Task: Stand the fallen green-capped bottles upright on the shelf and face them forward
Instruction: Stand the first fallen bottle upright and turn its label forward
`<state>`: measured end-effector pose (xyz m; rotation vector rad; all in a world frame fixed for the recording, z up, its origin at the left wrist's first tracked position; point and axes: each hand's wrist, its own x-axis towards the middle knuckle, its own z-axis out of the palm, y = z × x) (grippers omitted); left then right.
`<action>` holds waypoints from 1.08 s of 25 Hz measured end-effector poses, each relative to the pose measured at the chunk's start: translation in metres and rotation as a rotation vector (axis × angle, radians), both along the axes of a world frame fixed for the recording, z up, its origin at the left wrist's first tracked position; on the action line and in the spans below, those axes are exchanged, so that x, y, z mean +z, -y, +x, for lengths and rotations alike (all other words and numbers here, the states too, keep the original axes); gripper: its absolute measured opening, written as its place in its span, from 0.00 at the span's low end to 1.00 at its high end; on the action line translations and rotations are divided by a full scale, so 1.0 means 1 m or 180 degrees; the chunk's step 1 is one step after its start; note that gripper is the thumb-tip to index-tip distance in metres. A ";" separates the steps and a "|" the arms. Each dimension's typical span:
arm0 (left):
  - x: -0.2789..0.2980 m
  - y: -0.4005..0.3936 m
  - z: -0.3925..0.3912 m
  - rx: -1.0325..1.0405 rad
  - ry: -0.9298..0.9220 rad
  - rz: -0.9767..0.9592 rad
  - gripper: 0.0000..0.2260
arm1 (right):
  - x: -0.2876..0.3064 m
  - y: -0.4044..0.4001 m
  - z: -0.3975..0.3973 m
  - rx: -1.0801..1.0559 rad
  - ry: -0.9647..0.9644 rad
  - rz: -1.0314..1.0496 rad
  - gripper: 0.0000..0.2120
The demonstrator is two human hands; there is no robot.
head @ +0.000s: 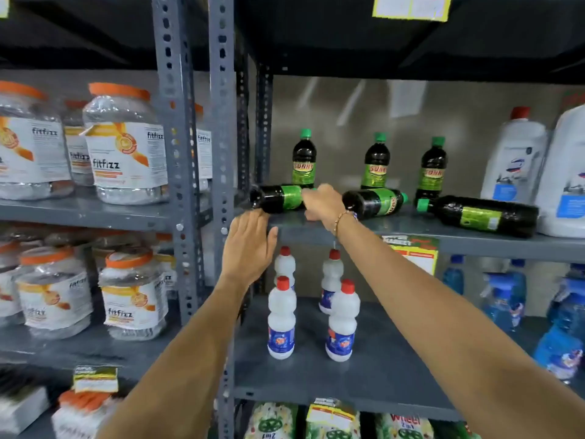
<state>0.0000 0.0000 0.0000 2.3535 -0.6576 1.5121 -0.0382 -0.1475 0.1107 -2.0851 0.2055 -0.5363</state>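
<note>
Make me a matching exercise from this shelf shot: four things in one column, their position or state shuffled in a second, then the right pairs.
Things:
1. leftmost fallen bottle
2. rightmost fallen bottle
3. back-left green-capped bottle
4. left hand

States:
A. stands upright at the back, label forward
B. lies with its green cap pointing left
C. open and flat at the shelf's front edge
D. lies on its side, neck end under the right hand

Pairs: 1-D, 2-B, 3-A, 4-C
</note>
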 end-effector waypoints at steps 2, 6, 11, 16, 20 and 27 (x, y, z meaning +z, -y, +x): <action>-0.001 0.000 0.008 0.0097 0.0238 0.0000 0.17 | 0.006 -0.014 0.026 -0.0107 -0.0035 0.0656 0.15; -0.010 0.002 0.018 0.0090 0.0664 0.0020 0.17 | 0.021 -0.036 0.054 -0.0473 -0.0247 0.0858 0.34; -0.009 -0.001 0.017 0.0045 0.0798 0.0010 0.17 | 0.025 -0.039 0.096 -0.0466 -0.0751 0.0622 0.33; -0.012 -0.002 0.021 0.0045 0.0862 0.0003 0.18 | 0.018 -0.029 0.109 -0.0065 -0.0712 0.1077 0.31; -0.011 -0.002 0.020 0.0135 0.0868 0.0016 0.18 | 0.017 -0.024 0.081 -0.0010 -0.0036 0.1495 0.35; -0.010 -0.002 0.018 0.0023 0.0801 -0.0058 0.17 | 0.012 -0.012 0.042 -0.0121 0.0733 0.0044 0.27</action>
